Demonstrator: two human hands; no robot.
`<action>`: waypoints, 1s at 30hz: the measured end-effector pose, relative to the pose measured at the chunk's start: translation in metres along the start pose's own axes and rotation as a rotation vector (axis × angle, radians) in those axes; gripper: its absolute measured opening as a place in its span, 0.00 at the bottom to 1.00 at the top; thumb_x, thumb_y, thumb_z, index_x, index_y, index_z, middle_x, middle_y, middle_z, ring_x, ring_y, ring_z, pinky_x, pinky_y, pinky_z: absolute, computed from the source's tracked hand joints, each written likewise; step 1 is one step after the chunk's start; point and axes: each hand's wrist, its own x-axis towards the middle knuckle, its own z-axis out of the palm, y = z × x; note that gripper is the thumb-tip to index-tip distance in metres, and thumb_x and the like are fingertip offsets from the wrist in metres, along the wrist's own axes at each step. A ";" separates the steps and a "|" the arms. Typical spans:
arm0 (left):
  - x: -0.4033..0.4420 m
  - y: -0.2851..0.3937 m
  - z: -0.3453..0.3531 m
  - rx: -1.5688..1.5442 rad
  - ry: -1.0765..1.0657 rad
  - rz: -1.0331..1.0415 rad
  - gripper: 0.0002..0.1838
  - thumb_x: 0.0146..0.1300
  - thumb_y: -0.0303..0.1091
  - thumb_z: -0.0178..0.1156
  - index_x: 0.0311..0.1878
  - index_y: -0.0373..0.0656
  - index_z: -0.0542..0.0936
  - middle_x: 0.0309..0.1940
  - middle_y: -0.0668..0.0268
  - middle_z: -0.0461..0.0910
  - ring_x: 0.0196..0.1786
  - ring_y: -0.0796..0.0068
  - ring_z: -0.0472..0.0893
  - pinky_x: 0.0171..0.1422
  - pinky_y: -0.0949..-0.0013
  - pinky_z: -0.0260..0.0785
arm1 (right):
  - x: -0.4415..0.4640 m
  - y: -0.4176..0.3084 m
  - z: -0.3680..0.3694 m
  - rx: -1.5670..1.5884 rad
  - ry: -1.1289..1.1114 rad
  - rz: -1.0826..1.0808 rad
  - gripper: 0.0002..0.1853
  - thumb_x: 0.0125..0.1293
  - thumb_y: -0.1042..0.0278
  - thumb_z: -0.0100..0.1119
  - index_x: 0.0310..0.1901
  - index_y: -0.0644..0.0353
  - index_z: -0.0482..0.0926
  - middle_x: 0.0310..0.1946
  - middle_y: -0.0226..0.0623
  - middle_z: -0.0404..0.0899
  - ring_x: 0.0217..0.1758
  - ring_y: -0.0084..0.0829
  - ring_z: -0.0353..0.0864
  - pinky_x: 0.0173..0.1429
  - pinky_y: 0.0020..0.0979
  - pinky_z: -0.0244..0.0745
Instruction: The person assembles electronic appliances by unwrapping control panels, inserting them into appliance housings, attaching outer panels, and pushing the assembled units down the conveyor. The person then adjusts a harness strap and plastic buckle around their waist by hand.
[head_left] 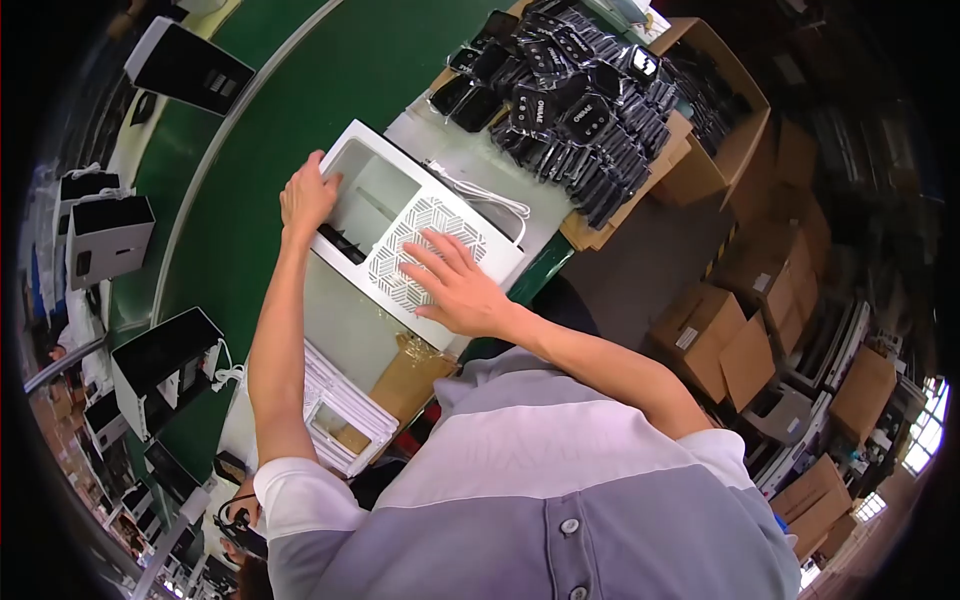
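Observation:
A white rectangular appliance housing (395,305) lies at an angle on the work surface. Its upper face has a wide opening at the far left and a geometric vent grille (408,222) on the near right. My left hand (308,197) grips the far left edge, fingers curled round the rim. Flat across the grille lies my right hand (458,288), its fingers spread and nothing held in it. From the housing's right side, a white power cord (500,200) runs in a loop. Something dark shows inside the opening, too shaded to name.
Several black plastic-wrapped packets (570,110) are heaped at the back right beside a cardboard box (730,150). White frames (345,410) are stacked to my left. Black-and-white units (165,365) stand along the green conveyor (230,230). More cartons (705,335) sit at right; another person is partly visible lower left.

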 end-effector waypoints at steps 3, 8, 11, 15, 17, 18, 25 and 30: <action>-0.034 0.012 0.003 -0.091 0.503 0.415 0.31 0.63 0.28 0.67 0.69 0.36 0.70 0.67 0.48 0.69 0.72 0.42 0.65 0.76 0.51 0.59 | -0.021 0.014 -0.034 0.138 0.134 0.069 0.32 0.62 0.65 0.70 0.67 0.59 0.71 0.73 0.45 0.66 0.80 0.54 0.58 0.80 0.53 0.57; -0.193 0.101 0.029 -0.301 0.101 0.467 0.08 0.65 0.36 0.68 0.41 0.42 0.82 0.25 0.56 0.83 0.26 0.52 0.83 0.31 0.55 0.74 | -0.092 0.086 -0.076 0.270 0.377 0.496 0.09 0.69 0.76 0.61 0.49 0.68 0.82 0.48 0.45 0.84 0.56 0.45 0.83 0.61 0.38 0.77; -0.235 0.139 0.055 -0.052 -0.061 0.413 0.18 0.61 0.46 0.72 0.38 0.41 0.79 0.21 0.54 0.82 0.25 0.49 0.83 0.29 0.52 0.75 | -0.103 0.130 -0.091 0.360 0.397 0.623 0.07 0.72 0.75 0.60 0.47 0.67 0.83 0.37 0.42 0.85 0.41 0.30 0.85 0.49 0.30 0.79; -0.231 0.146 0.085 0.159 -0.103 0.344 0.18 0.64 0.46 0.69 0.35 0.41 0.77 0.19 0.55 0.82 0.22 0.52 0.84 0.28 0.53 0.76 | -0.069 0.168 -0.118 0.408 0.295 0.527 0.08 0.71 0.73 0.60 0.47 0.67 0.83 0.34 0.44 0.85 0.36 0.28 0.86 0.43 0.30 0.79; -0.227 0.151 0.088 0.152 -0.116 0.333 0.17 0.64 0.44 0.68 0.34 0.40 0.78 0.19 0.53 0.82 0.23 0.51 0.84 0.29 0.52 0.76 | -0.048 0.189 -0.121 0.395 0.315 0.418 0.08 0.71 0.73 0.61 0.48 0.67 0.83 0.34 0.45 0.85 0.35 0.31 0.86 0.42 0.32 0.79; -0.226 0.156 0.085 0.133 -0.133 0.329 0.15 0.63 0.42 0.68 0.33 0.40 0.78 0.20 0.52 0.82 0.24 0.50 0.84 0.30 0.52 0.76 | -0.038 0.199 -0.123 0.385 0.301 0.418 0.09 0.70 0.73 0.62 0.48 0.67 0.83 0.33 0.45 0.85 0.35 0.33 0.86 0.42 0.33 0.79; -0.206 0.170 -0.058 -0.210 -0.092 0.221 0.14 0.55 0.38 0.76 0.37 0.38 0.86 0.20 0.57 0.81 0.23 0.60 0.82 0.29 0.58 0.71 | 0.011 0.262 -0.124 0.505 0.284 0.646 0.12 0.67 0.69 0.62 0.46 0.68 0.84 0.27 0.45 0.86 0.31 0.35 0.88 0.40 0.35 0.80; -0.146 0.115 -0.193 -0.499 -0.347 -0.086 0.12 0.58 0.38 0.76 0.33 0.38 0.87 0.18 0.79 0.73 0.21 0.90 0.67 0.24 0.78 0.56 | 0.045 0.278 -0.129 0.468 0.269 0.963 0.18 0.65 0.63 0.63 0.46 0.72 0.85 0.26 0.46 0.87 0.32 0.35 0.90 0.40 0.37 0.83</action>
